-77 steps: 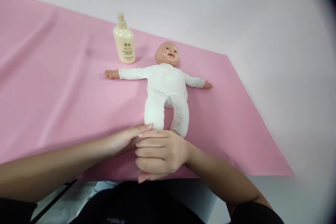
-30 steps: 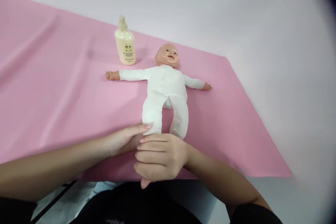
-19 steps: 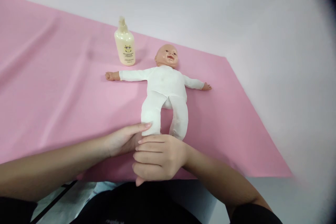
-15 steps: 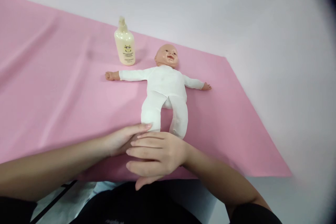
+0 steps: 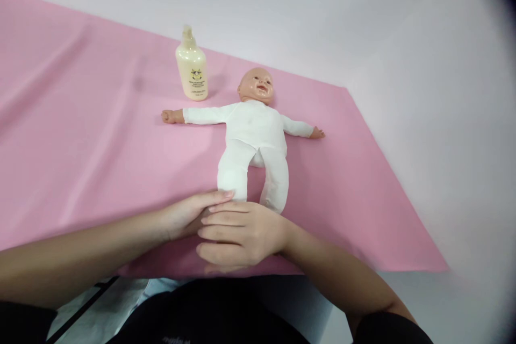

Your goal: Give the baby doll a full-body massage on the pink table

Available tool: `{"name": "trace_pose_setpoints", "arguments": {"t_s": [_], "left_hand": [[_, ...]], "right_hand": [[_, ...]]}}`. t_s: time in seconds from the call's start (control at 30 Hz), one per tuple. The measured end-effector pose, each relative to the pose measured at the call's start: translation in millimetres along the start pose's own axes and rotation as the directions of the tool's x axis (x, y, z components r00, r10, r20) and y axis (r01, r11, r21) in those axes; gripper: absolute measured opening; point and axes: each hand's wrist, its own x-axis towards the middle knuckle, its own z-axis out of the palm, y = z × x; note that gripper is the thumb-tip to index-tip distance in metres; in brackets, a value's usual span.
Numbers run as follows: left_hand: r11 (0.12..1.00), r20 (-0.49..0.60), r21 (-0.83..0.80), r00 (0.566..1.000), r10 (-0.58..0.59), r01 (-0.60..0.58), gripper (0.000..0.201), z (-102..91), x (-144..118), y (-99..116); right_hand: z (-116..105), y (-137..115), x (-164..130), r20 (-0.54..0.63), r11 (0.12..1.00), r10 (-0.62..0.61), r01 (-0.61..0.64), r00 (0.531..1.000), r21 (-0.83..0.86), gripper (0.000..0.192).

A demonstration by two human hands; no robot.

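Observation:
A baby doll [image 5: 255,128] in a white suit lies face up on a pink sheet [image 5: 80,134], arms spread, legs pointing at me. My left hand [image 5: 183,216] lies flat at the end of the doll's left-side leg, its fingertips touching the white cloth. My right hand [image 5: 242,234] rests across my left hand's fingers, its own fingers stretched out to the left. Nothing shows between the two hands; the space under the right palm is hidden.
A cream pump bottle [image 5: 192,67] stands upright behind the doll's outstretched arm, to the left of its head. The pink sheet ends at the right on a white surface [image 5: 443,129]. My dark clothing fills the bottom edge.
My right hand has uncurled and slid slightly left over my left hand; its thumb no longer sticks out below. The doll's near leg shifted a little. The bottle has not moved.

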Motion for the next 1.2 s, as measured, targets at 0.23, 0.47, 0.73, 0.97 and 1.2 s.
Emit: {"name": "trace_pose_setpoints", "arguments": {"t_s": [0.23,0.47,0.73,0.97,1.2], "left_hand": [[1.0,0.039,0.019,0.999,-0.016,0.015,0.028,-1.6,0.7,-0.9],[1.0,0.07,0.0,0.997,-0.029,0.029,0.027,-0.4,0.2,-0.1],[1.0,0.044,0.011,0.999,-0.029,0.029,0.027,-0.8,0.7,-0.5],[1.0,0.048,0.006,0.998,-0.028,0.028,0.026,-0.7,1.0,-0.7],[0.999,0.038,0.009,0.999,-0.034,0.034,0.026,-0.9,1.8,-0.4]], "right_hand": [[-5.3,1.4,3.6,0.038,0.999,-0.026,0.025,0.999,0.027,0.029],[-5.2,1.1,5.4,-0.006,1.0,-0.01,0.01,1.0,-0.005,0.035],[-4.2,0.7,3.7,0.134,0.999,-0.039,0.035,0.99,0.029,0.033],[-4.1,0.8,4.6,0.022,1.0,-0.016,0.016,1.0,0.01,0.028],[-5.8,0.5,6.1,-0.029,1.0,-0.027,0.027,0.999,0.011,0.022]]}}
